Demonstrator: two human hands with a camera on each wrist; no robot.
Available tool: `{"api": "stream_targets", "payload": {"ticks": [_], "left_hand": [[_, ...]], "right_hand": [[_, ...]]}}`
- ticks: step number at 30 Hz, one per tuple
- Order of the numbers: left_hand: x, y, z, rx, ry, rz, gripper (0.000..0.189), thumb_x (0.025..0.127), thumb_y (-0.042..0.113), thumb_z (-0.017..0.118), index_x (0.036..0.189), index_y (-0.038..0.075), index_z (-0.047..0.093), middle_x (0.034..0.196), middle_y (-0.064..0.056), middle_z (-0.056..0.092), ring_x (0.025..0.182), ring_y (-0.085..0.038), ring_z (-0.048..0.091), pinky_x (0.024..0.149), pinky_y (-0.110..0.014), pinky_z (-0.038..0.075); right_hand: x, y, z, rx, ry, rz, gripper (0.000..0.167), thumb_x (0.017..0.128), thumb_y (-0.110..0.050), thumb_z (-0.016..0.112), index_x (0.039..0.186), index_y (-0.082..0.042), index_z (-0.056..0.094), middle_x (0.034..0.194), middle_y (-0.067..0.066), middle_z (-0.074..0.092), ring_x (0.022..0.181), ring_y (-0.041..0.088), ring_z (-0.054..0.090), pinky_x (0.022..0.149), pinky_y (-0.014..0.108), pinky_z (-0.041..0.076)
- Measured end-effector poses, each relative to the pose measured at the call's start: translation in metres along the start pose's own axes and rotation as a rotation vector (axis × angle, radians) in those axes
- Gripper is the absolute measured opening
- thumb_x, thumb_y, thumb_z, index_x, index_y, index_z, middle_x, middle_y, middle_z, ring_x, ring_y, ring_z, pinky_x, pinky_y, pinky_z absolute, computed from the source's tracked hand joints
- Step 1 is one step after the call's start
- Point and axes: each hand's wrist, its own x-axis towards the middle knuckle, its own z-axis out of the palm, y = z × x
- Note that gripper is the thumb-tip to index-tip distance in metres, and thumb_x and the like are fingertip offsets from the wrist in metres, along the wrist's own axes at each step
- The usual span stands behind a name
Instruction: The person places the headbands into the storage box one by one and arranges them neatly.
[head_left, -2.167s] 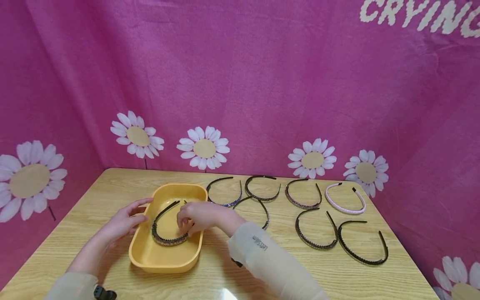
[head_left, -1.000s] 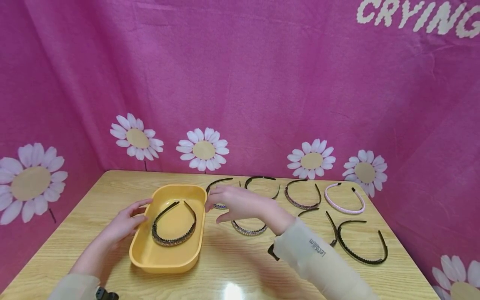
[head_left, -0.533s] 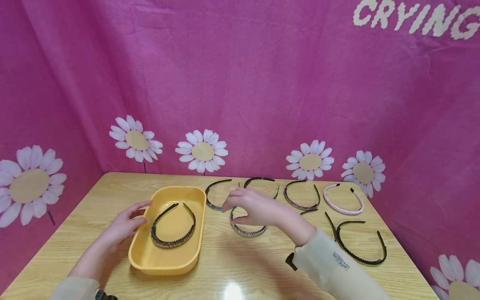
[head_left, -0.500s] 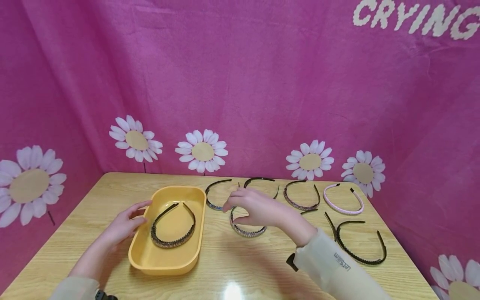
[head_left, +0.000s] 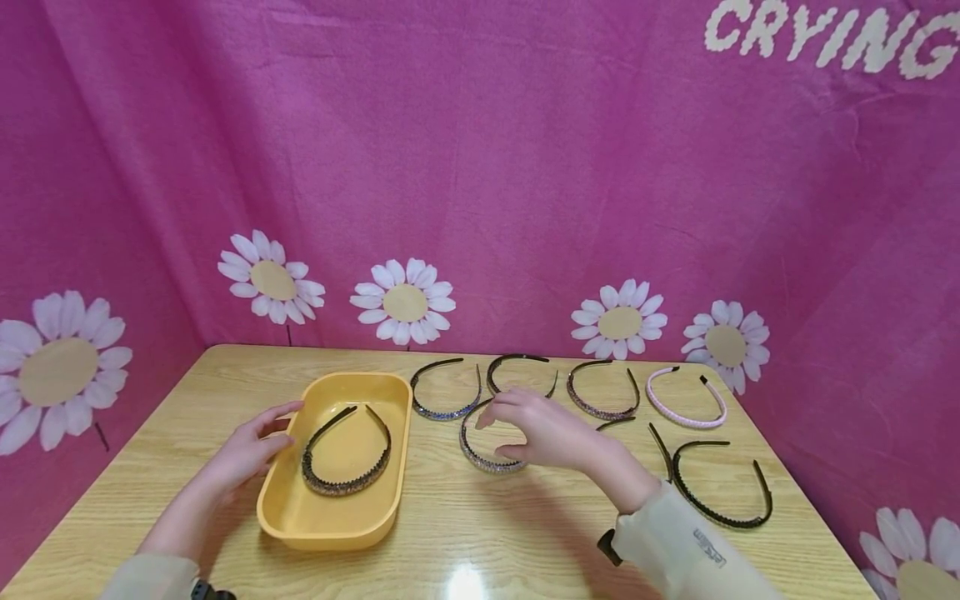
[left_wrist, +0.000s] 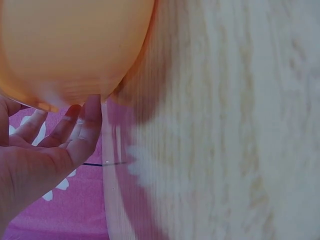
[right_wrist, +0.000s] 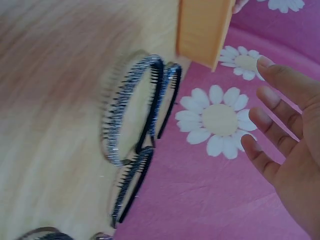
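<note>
In the head view, a yellow tray point(head_left: 330, 537) holds one black headband point(head_left: 345, 486) with a sparkly band. My left hand point(head_left: 243, 454) rests with loosely bent fingers against the tray's left side; the left wrist view shows its fingertips point(left_wrist: 92, 107) at the outer wall. Over a silver-sparkled headband point(head_left: 487, 461) hovers my right hand point(head_left: 551, 433), holding nothing, thumb and fingers spread apart. The right wrist view shows that hand point(right_wrist: 295, 135) apart from the silver headband point(right_wrist: 120, 110). My right hand and arm partly cover this headband and another dark one point(head_left: 660, 446).
Behind lie a blue-sparkled headband point(head_left: 442, 414), a black one point(head_left: 517, 357), a purplish one point(head_left: 600, 412) and a pink one point(head_left: 686, 422). A plain black headband point(head_left: 723, 518) lies at right. A magenta daisy-printed curtain point(head_left: 480, 167) hangs behind the wooden table point(head_left: 465, 525).
My right hand let go of the headband inside the tray, left the tray and moved right, over the silver-sparkled headband. My left hand stays at the tray's side.
</note>
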Motion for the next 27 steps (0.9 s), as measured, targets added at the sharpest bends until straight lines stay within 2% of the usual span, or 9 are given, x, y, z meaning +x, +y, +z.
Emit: {"api": "stream_targets", "payload": {"ticks": [10, 18, 23, 27], "left_hand": [[0.0, 0.001, 0.0, -0.013, -0.001, -0.001, 0.058, 0.094, 0.007, 0.046, 0.147, 0.002, 0.025, 0.14, -0.035, 0.033, 0.113, -0.033, 0.052, 0.08, -0.041, 0.055], [0.0, 0.001, 0.0, -0.013, 0.0, -0.019, 0.058, 0.095, 0.008, 0.045, 0.148, 0.004, 0.024, 0.139, -0.034, 0.034, 0.111, -0.031, 0.054, 0.082, -0.041, 0.055], [0.001, 0.001, 0.0, -0.018, -0.004, -0.027, 0.058, 0.094, 0.007, 0.045, 0.148, 0.004, 0.024, 0.138, -0.034, 0.035, 0.109, -0.029, 0.055, 0.081, -0.041, 0.055], [0.001, 0.001, 0.0, -0.016, -0.009, -0.032, 0.058, 0.095, 0.008, 0.045, 0.148, 0.005, 0.024, 0.138, -0.034, 0.035, 0.11, -0.03, 0.055, 0.081, -0.041, 0.055]], "right_hand": [[-0.017, 0.013, 0.026, 0.044, 0.005, 0.069, 0.036, 0.076, -0.017, 0.077, 0.11, -0.014, 0.064, 0.11, -0.003, 0.063, 0.107, 0.016, 0.058, 0.093, 0.031, 0.049], [-0.024, 0.023, 0.044, 0.079, -0.025, 0.092, 0.034, 0.076, -0.013, 0.076, 0.109, -0.011, 0.065, 0.109, -0.002, 0.064, 0.105, 0.017, 0.058, 0.092, 0.031, 0.05], [-0.025, 0.028, 0.049, 0.123, -0.088, 0.124, 0.031, 0.077, -0.01, 0.075, 0.107, -0.009, 0.066, 0.106, 0.0, 0.065, 0.101, 0.017, 0.06, 0.09, 0.029, 0.051], [-0.025, 0.032, 0.053, 0.204, -0.149, 0.159, 0.028, 0.077, -0.006, 0.075, 0.104, -0.006, 0.067, 0.101, 0.003, 0.065, 0.094, 0.016, 0.062, 0.084, 0.026, 0.052]]}}
